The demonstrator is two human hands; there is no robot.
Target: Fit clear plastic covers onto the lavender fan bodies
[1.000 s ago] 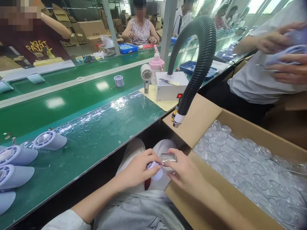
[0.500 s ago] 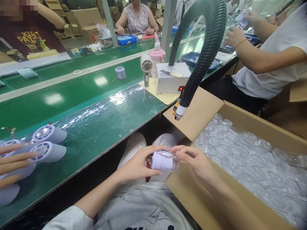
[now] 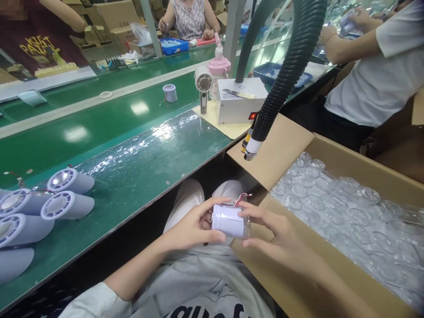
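Head view: we pinch the lilac cylinder [image 3: 228, 223] between the left hand's [image 3: 198, 223] thumb and fingers, above our lap; the right hand's [image 3: 270, 223] fingers spread around its clear end, a fingertip touching. Beside us, the cardboard box [image 3: 341, 161] holds many clear plastic parts [image 3: 354, 234]. Small pale pieces lie in the blue tray [image 3: 261, 71] and the blue bin [image 3: 175, 49] farther off.
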